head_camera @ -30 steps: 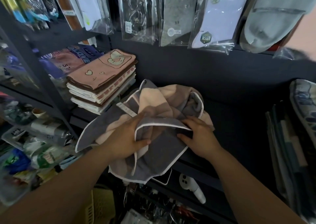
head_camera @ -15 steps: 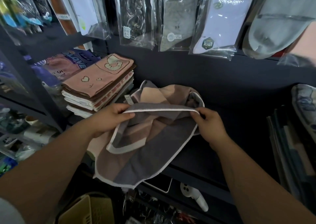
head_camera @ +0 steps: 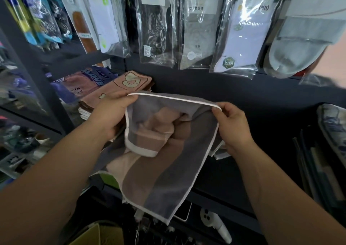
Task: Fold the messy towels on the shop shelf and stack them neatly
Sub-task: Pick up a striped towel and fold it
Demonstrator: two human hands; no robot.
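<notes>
A grey, brown and pink striped towel with a white border hangs in the air in front of the dark shelf. My left hand pinches its top left corner and my right hand pinches its top right corner, stretching the upper edge between them. The lower part droops in loose folds below the shelf's front edge. A stack of folded towels, topped by a pink one with a cartoon patch, sits on the shelf at the left, partly hidden by my left hand.
Packaged socks hang in a row above the shelf. Glove packs lie left of the stack. Patterned fabric and flat items fill the right side. A white controller and a yellow box lie below.
Both hands took the towel's top edge and lifted it off the shelf, spreading apart. The towel went from a crumpled heap to hanging stretched between them.
</notes>
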